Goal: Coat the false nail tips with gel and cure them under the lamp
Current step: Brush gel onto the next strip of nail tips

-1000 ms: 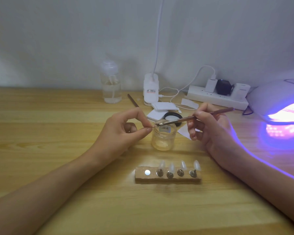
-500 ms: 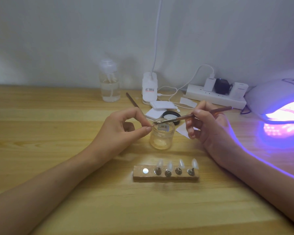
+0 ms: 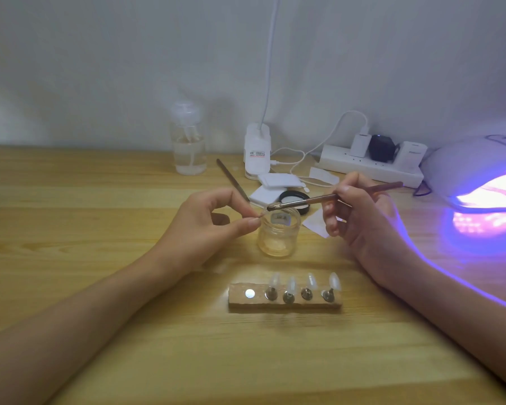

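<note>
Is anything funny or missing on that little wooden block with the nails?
Yes. The wooden block holds four nail tips, but its leftmost spot shows only a bare shiny disc. The left hand pinches something tiny by the jar, perhaps the missing one.

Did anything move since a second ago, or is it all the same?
Nothing really moved. The left hand still pinches a tiny piece above the gel jar. The right hand still holds the brush, tip close by. Four nail tips stay on the wooden holder, and the lamp still glows purple.
</note>
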A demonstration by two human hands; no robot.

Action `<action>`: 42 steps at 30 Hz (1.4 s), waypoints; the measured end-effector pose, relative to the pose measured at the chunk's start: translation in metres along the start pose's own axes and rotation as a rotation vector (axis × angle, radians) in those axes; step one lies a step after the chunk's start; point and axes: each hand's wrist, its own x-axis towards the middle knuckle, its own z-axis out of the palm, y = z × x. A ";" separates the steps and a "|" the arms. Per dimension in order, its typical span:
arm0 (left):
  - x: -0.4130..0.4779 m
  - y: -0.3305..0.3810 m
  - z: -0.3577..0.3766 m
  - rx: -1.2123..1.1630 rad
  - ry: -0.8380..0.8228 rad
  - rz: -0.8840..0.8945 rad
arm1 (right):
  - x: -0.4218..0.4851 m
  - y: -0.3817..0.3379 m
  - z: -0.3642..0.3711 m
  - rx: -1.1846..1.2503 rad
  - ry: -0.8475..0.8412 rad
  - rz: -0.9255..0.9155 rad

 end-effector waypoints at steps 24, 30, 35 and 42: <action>0.001 -0.004 -0.002 0.030 -0.016 0.079 | -0.001 -0.006 -0.007 -0.103 0.146 -0.023; 0.002 -0.007 -0.002 0.042 -0.024 0.103 | 0.007 -0.016 -0.020 -0.131 0.181 -0.072; 0.003 -0.009 -0.002 0.052 -0.027 0.102 | 0.010 -0.026 -0.023 -0.210 -0.187 -0.233; 0.003 -0.009 -0.002 0.041 -0.031 0.121 | 0.013 -0.034 -0.030 -0.233 -0.206 -0.281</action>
